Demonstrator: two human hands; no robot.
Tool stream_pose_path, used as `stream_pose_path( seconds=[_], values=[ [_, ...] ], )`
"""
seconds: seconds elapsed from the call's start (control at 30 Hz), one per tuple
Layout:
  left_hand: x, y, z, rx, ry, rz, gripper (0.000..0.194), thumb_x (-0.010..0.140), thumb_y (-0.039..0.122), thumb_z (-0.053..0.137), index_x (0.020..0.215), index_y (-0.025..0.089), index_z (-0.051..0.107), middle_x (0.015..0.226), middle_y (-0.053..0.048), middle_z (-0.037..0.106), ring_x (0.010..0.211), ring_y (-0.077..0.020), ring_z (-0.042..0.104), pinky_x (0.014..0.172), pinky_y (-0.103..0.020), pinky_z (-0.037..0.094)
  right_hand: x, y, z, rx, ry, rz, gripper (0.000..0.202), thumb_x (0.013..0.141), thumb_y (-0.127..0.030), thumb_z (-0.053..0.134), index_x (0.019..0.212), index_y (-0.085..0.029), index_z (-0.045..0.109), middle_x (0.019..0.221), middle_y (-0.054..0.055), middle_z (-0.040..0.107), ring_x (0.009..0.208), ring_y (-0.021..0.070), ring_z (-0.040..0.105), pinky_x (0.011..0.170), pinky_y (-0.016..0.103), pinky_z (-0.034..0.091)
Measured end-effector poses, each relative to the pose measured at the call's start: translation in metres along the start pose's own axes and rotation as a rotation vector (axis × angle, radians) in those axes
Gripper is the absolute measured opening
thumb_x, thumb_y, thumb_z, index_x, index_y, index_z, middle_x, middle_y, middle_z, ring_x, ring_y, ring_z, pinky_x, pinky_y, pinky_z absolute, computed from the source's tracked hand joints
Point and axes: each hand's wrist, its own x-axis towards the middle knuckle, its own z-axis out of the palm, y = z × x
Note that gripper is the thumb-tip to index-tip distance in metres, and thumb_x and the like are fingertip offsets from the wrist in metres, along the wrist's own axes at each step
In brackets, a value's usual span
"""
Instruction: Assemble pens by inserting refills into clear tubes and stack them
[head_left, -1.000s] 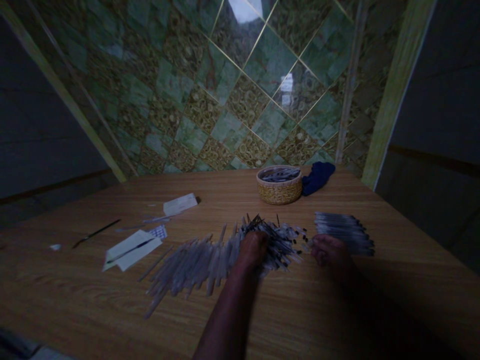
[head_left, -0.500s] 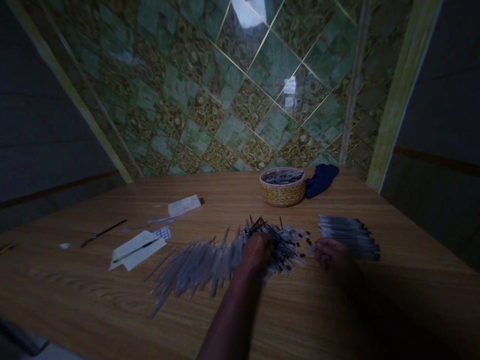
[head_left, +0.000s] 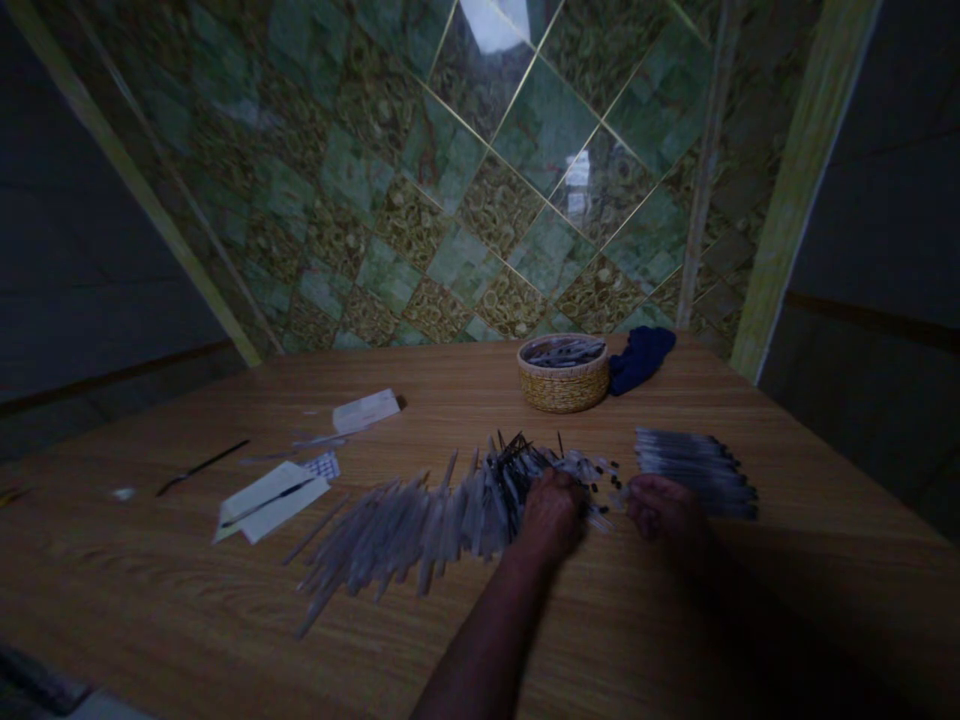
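Sticks and tubes lie all over the middle of the wooden table [head_left: 360, 670]. The left hand [head_left: 553, 505] has just slid across the messy pile, toward the right hand [head_left: 660, 505]. It was over the dark thin sticks [head_left: 510, 485] before, and now more of them show. So now it is at the end of the pile with the small black bits [head_left: 616, 481], and the two hands are closer together. The left fingers are bent down into the pile, but I can't tell if they hold anything. The right hand has stayed in about the same spot. Its fingers are close together by a little pale piece, and I can't tell if they are pinching it.

Lots of cloudy tubes [head_left: 397, 530] spread out on the left side of the dark sticks. Just past the right hand is a neat row of pens [head_left: 694, 470], lying side by side. Farther back sits a round basket [head_left: 564, 388] with more sticks in it, next to a dark blue cloth [head_left: 641, 360]. Pale paper [head_left: 277, 510] and a white box [head_left: 366, 411] lie off to the left.
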Motion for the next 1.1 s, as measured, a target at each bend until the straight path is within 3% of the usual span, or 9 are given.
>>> stream_pose_path(
  seconds=[0.33,0.47,0.53,0.7,0.87,0.97,1.1],
  values=[
    [-0.003,-0.006,0.004,-0.024,0.033,-0.015,0.019,0.078,0.013,0.047,0.084,0.015,0.065,0.095,-0.012,0.061,0.092,-0.0225,0.052,0.085,-0.033,0.039,-0.002,0.001,-0.002,0.021,0.002,0.049,0.034,0.06,-0.044,0.071,0.074,-0.017,0.057,0.051,-0.001,0.06,0.032,0.0089,0.047,0.033,0.021,0.028],
    [-0.005,-0.005,-0.009,-0.052,0.047,-0.082,0.021,0.08,0.014,0.045,0.088,0.014,0.065,0.094,-0.012,0.064,0.092,-0.0218,0.055,0.089,-0.033,0.038,-0.004,0.003,-0.006,0.033,0.007,0.064,0.034,0.059,-0.042,0.072,0.075,-0.018,0.056,0.054,0.001,0.063,0.035,0.0105,0.049,0.034,0.022,0.031],
    [-0.007,-0.01,-0.02,-0.049,0.015,-0.196,0.021,0.08,0.015,0.046,0.089,0.015,0.065,0.096,-0.011,0.066,0.095,-0.0213,0.057,0.09,-0.031,0.038,-0.006,0.003,-0.007,0.041,0.002,0.056,0.032,0.059,-0.04,0.072,0.075,-0.018,0.056,0.056,0.002,0.065,0.037,0.011,0.05,0.036,0.023,0.033],
    [-0.014,-0.05,-0.047,0.014,-0.032,-0.512,0.024,0.08,0.016,0.045,0.088,0.014,0.067,0.093,-0.017,0.068,0.091,-0.0263,0.063,0.076,-0.032,0.045,-0.006,0.003,-0.007,0.037,-0.024,0.074,0.031,0.059,-0.038,0.071,0.076,-0.018,0.055,0.058,0.003,0.067,0.037,0.012,0.052,0.037,0.024,0.034],
    [-0.03,-0.105,-0.056,0.055,-0.073,-0.689,0.024,0.075,0.012,0.047,0.082,0.011,0.069,0.09,-0.02,0.069,0.088,-0.0281,0.065,0.07,-0.031,0.046,-0.003,0.005,-0.007,0.027,-0.042,0.076,0.03,0.059,-0.038,0.071,0.075,-0.018,0.054,0.057,0.002,0.066,0.037,0.0112,0.052,0.036,0.022,0.033],
    [-0.041,-0.117,-0.053,0.04,-0.087,-0.649,0.024,0.074,0.01,0.047,0.081,0.013,0.07,0.088,-0.016,0.069,0.089,-0.0255,0.064,0.072,-0.029,0.045,-0.002,0.005,-0.007,0.014,-0.056,0.091,0.033,0.057,-0.039,0.071,0.076,-0.018,0.053,0.057,0.001,0.066,0.037,0.0113,0.052,0.036,0.022,0.034],
    [-0.046,-0.111,-0.045,-0.027,-0.065,-0.435,0.027,0.073,0.009,0.05,0.09,0.018,0.069,0.103,-0.009,0.067,0.102,-0.0223,0.057,0.085,-0.028,0.041,-0.005,0.001,-0.005,-0.01,-0.054,0.095,0.036,0.055,-0.041,0.071,0.075,-0.018,0.052,0.055,0.001,0.065,0.036,0.0117,0.052,0.036,0.022,0.035]
  ],
)
